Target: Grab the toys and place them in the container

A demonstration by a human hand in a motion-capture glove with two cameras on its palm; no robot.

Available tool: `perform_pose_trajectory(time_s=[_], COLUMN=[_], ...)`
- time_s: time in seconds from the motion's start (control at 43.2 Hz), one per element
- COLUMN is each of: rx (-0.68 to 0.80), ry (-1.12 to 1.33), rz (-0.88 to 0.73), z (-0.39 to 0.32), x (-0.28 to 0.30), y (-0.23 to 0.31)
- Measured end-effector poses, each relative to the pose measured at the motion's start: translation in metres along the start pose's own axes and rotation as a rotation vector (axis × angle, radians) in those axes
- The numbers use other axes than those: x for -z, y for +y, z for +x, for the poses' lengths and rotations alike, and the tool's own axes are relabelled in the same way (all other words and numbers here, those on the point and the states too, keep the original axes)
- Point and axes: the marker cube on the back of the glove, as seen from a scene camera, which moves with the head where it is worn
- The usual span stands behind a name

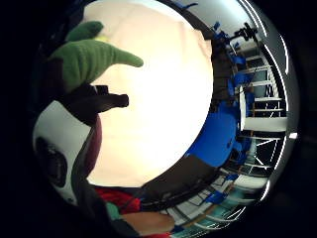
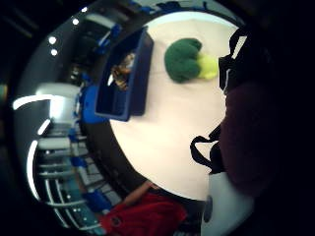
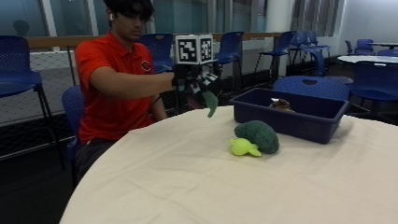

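Right hand (image 3: 198,86), black-gloved, raised above the near edge of the table (image 3: 187,186), grip curled round a soft toy (image 3: 210,102) with a green pointed part hanging down below the fingers. Same green point seen close against the palm in the little-finger-side view (image 1: 94,57), with a dark maroon body beside it (what kind of toy, hard to say). Toy held in the air, touching nothing but the hand.

Blue container (image 3: 292,114) standing farther along the table, off to the side of the held toy and lower than it; open top facing up, long axis running away across the table. One small brownish toy (image 3: 281,105) already inside. Likely next call: carry sideways over the near wall, then release.

Green broccoli plush (image 3: 256,137) lying on the table just in front of the container, pale yellow-green stalk end pointing toward the person, not touching the container as far as can be told. Not yet picked up, so task judged partly done.

Table round, covered in cream cloth. Around it, blue chairs (image 3: 18,60), other tables and large windows behind the seated person in a red shirt.
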Motion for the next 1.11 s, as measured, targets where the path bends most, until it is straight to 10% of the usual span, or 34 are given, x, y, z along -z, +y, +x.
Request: perform_pose_trajectory(time_s=[0.833, 1.111], rx=[0.360, 0.277], ry=[-0.006, -0.079], rz=[0.047, 0.095], z=[-0.233, -0.271], x=[0.053, 0.036], y=[-0.148, -0.164])
